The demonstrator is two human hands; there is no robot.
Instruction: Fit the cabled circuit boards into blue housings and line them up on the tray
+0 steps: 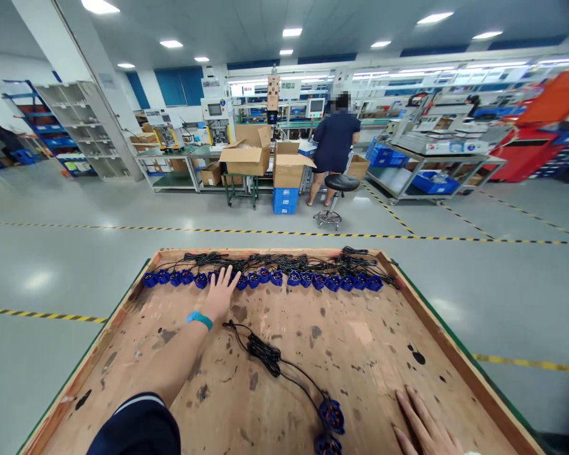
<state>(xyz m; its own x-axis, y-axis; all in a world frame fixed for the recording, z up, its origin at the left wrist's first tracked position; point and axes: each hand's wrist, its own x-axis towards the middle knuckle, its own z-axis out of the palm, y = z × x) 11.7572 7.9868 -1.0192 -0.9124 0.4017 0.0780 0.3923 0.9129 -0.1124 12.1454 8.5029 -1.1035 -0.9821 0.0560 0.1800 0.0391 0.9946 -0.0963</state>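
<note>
My left hand (pixel 221 294), with a teal band (pixel 200 320) at the wrist, reaches to the far side of a wooden tray-like table. Its fingers are spread over a row of round blue parts (pixel 319 281) with black cables (pixel 308 262) coiled behind them. Whether it touches the blue parts under it I cannot tell. At the lower right, my right hand (pixel 424 423) lies flat on the wood, fingers stretched. Between the hands lies a bundled black cable (pixel 264 354) running to two round blue parts (pixel 332 416) near the front edge.
A raised wooden rim (pixel 448 347) surrounds the tabletop (pixel 351 335). Beyond it, a person (pixel 336 139) stands at a workbench beside a black stool (pixel 341 183). Cardboard boxes (pixel 246 158), blue crates (pixel 285 201) and a metal cart (pixel 436 164) stand past the striped floor tape (pixel 246 232).
</note>
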